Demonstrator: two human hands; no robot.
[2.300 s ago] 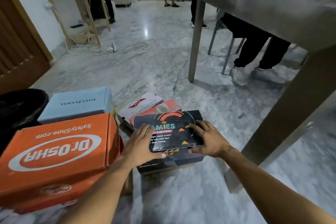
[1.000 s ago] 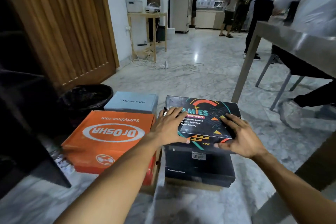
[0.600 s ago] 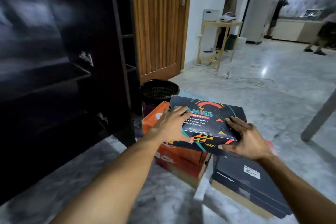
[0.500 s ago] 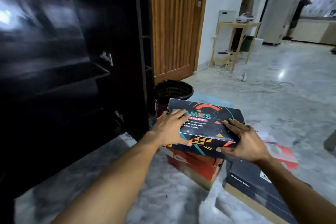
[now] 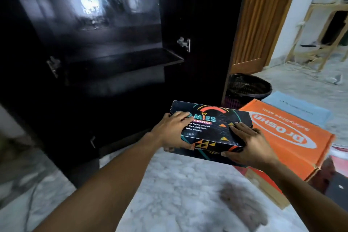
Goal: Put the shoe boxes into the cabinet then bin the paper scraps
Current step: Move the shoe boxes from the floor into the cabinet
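I hold a black shoe box point(image 5: 212, 126) with bright printed lettering in the air, just in front of the open dark cabinet point(image 5: 116, 58). My left hand point(image 5: 174, 131) grips its left end and my right hand point(image 5: 246, 147) grips its near right corner. The cabinet's doors stand open and a dark shelf point(image 5: 128, 59) shows inside at mid height. To the right, an orange shoe box point(image 5: 290, 137) tops a stack on the floor, with a light blue box point(image 5: 299, 109) behind it. No paper scraps are clearly visible.
A black mesh waste bin point(image 5: 246, 87) stands between the cabinet's right door and the boxes. A wooden slatted door point(image 5: 263, 19) is behind it. A pale wooden stand point(image 5: 320, 32) with cables on the floor is at the far right. Marble floor point(image 5: 178, 184) lies below my arms.
I lifted the black box off the floor pile and turned left with it. The open cabinet now faces me and the box has come closer to its opening.
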